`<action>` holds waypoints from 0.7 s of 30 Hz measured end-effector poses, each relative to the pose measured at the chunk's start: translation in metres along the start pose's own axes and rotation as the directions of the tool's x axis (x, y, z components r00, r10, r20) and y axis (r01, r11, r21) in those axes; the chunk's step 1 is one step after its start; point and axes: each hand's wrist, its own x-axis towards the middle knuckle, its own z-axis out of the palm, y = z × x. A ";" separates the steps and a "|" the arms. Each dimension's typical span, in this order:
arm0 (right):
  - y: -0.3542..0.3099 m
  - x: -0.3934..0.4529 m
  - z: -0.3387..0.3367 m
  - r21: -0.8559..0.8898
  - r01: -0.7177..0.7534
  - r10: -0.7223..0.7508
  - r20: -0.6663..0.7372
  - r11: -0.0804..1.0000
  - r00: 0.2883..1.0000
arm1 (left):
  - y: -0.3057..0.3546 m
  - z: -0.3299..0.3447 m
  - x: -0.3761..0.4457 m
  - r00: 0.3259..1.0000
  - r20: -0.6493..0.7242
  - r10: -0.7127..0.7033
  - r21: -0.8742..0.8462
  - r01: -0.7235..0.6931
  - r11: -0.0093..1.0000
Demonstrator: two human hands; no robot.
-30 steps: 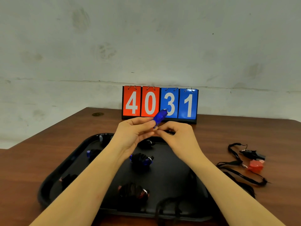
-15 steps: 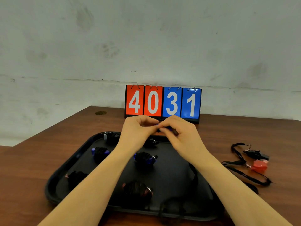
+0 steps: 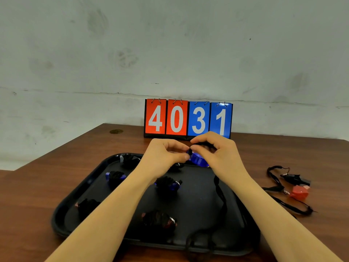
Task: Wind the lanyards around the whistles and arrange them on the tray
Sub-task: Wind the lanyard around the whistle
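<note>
Above the far side of the black tray (image 3: 79,201) my two hands meet around a blue whistle (image 3: 198,160). My left hand (image 3: 164,154) pinches its near end. My right hand (image 3: 215,150) pinches the black lanyard (image 3: 221,193) against it; the cord hangs down from there and loops over the tray's front rim. Several whistles wound in black cord lie on the tray, among them a blue one (image 3: 115,176), another blue one (image 3: 168,183) and a reddish one (image 3: 160,222).
On the wooden table right of the tray lie a red whistle (image 3: 300,192) and a black whistle (image 3: 296,179) with loose black lanyards. A flip scoreboard (image 3: 188,119) reading 4031 stands against the wall behind my hands.
The blue whistle, earlier held up with its tip pointing at the scoreboard, now lies lower and flatter between my hands. My right hand has brought the cord over it.
</note>
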 end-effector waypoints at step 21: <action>-0.002 0.004 -0.012 0.262 -0.313 0.294 0.110 0.913 0.949 | 0.009 -0.001 -0.002 0.988 -0.131 0.076 -0.246 -0.107 0.964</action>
